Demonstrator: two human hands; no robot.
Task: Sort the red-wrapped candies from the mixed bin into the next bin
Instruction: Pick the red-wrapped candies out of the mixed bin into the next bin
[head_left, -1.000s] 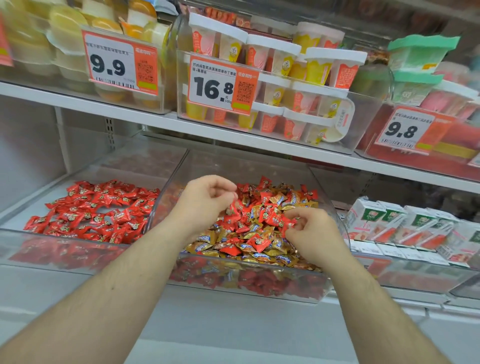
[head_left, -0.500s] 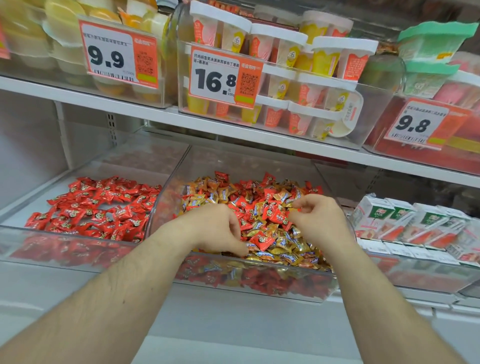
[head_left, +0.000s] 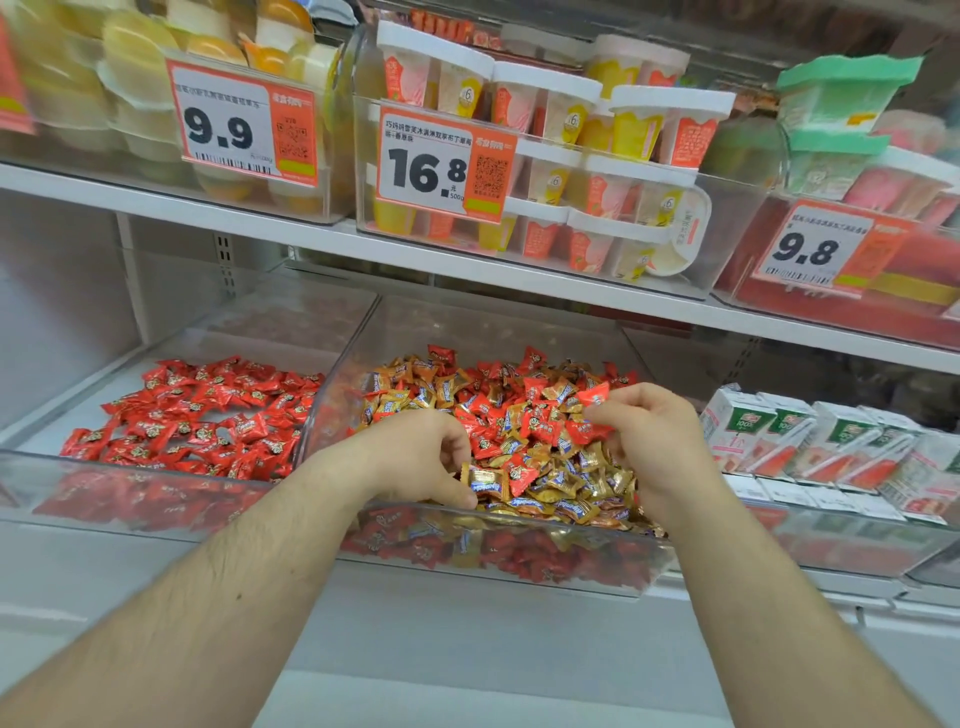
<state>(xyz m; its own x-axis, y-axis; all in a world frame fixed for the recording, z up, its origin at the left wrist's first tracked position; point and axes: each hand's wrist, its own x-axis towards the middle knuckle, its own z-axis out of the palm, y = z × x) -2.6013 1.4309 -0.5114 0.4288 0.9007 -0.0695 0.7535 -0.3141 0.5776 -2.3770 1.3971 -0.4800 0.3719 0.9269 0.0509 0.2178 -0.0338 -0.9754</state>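
Step in hand: picking, both hands down in the mixed bin (head_left: 644, 358).

Right hand (head_left: 649, 441): fingers curled, pinching red-wrapped candies (head_left: 594, 395), one at the fingertips and at least one more lower in the grip.

Left hand (head_left: 421, 457): fingers bent down into the near edge of the pile, touching a gold-wrapped candy (head_left: 485, 480). Whether it actually holds anything, I cannot tell.

Next move, as I judge it: carry the held reds left over the shared wall and let them go in the next bin (head_left: 171, 338); the left hand needs to go for a red piece, not the gold.

Contents: mixed bin holds red and gold together, many reds remaining. Next bin, left of it and touching, holds only reds in a loose single layer.
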